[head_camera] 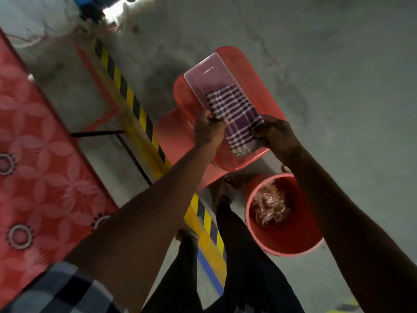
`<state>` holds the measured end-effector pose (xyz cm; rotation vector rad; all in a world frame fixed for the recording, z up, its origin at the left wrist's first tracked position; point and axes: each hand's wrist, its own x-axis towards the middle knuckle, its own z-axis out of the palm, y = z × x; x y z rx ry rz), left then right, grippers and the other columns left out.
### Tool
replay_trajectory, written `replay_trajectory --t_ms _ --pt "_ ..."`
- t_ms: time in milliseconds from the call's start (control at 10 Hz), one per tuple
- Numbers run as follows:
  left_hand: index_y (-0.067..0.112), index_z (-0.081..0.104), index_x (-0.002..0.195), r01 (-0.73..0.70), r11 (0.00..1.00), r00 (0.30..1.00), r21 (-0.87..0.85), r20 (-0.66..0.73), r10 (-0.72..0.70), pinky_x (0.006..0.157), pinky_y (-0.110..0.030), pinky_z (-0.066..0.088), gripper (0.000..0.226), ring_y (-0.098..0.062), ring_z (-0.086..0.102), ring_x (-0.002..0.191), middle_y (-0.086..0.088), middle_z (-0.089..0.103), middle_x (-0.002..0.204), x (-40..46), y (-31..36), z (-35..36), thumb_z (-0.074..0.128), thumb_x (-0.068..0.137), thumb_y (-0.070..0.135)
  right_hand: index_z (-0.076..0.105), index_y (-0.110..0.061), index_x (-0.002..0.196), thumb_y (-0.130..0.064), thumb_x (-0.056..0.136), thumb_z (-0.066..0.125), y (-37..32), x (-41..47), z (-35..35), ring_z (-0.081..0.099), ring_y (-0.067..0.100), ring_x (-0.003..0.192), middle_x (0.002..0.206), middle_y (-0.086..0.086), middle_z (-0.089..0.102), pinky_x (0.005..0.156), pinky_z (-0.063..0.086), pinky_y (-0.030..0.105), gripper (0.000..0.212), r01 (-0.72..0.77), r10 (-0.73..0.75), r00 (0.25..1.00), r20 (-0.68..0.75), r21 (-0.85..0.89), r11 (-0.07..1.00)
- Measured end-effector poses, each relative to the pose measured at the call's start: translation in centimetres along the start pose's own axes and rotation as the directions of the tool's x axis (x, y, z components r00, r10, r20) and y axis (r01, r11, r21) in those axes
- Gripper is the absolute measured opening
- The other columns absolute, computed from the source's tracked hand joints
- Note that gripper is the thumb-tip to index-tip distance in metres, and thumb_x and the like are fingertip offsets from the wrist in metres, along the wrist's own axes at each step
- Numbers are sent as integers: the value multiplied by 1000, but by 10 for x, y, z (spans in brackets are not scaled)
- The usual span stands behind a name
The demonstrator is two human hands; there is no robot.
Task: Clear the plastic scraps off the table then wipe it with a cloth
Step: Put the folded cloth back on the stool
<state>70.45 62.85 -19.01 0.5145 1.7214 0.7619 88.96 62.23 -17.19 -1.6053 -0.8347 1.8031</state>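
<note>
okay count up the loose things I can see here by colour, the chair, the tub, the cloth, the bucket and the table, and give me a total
Red or pink: 3, the chair, the bucket with plastic scraps in it, and the flowered table.
Clear: 1, the tub lying on the chair.
Purple check: 1, the cloth, gripped by the left hand and right hand.
Total: 5

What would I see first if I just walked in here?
Probably the purple checked cloth in the middle, gripped by the left hand and the right hand over a clear plastic box on a red chair. Below right, a red bucket holds pale plastic scraps.
</note>
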Motion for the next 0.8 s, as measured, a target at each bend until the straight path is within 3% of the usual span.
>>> replay_trajectory --t_ms 100,200,300,400,500,600,700,800 --pt "30 64 78 -35 991 996 126 -78 45 86 -59 59 36 -38 72 101 -11 74 97 30 -20 4 68 48 50 71 0 103 8 67 68 3 22 4 62 33 85 84 12 70 77 56 46 37 -18 15 998 -54 -62 998" --pt "14 66 89 -82 957 987 279 -108 116 82 -51 58 38 -38 72 95 -17 76 95 24 -8 5 68 63 41 70 -2 108 9 71 66 4 34 6 65 21 77 78 0 70 75 57 37 40 -6 -8 997 -80 -167 986" --pt "9 69 97 -96 944 980 317 -134 144 79 -48 59 41 -34 73 92 -13 78 91 26 -4 7 71 68 37 72 -15 107 7 71 65 4 39 4 64 5 65 77 -6 70 67 56 27 42 46 -74 993 -88 -280 959" --pt "7 68 103 -113 944 968 310 -181 175 83 -45 59 39 -31 74 92 -12 78 96 20 5 10 78 69 24 72 -31 108 2 78 66 1 40 3 68 7 74 88 -5 74 76 59 33 45 61 -131 985 -111 -486 872" --pt "5 59 120 -176 905 942 388 -201 270 93 -40 53 52 -31 67 107 -16 72 115 8 14 10 79 73 10 74 -18 112 -9 77 74 1 38 5 70 20 89 100 5 76 86 58 42 36 63 -192 972 -135 -640 766" --pt "15 39 147 -250 813 928 525 -111 357 94 -38 48 74 -34 56 122 -16 55 138 2 15 8 74 81 11 72 -20 111 -22 77 71 -3 28 15 71 29 93 100 8 75 81 57 39 34 82 -330 932 -148 -802 591" --pt "27 35 151 -266 643 926 718 3 379 94 -47 48 68 -40 51 128 -13 46 145 -5 11 2 68 91 21 57 -21 134 -27 82 67 0 20 27 61 38 108 121 14 64 87 49 44 53 -4 -408 901 -146 -944 329" --pt "28 35 151 -259 559 935 788 58 350 94 -49 49 61 -42 49 129 -13 40 149 -10 16 -8 61 95 30 49 -18 139 -27 80 64 3 18 37 50 40 115 131 18 53 90 41 48 62 -39 -462 879 -121 -982 185"
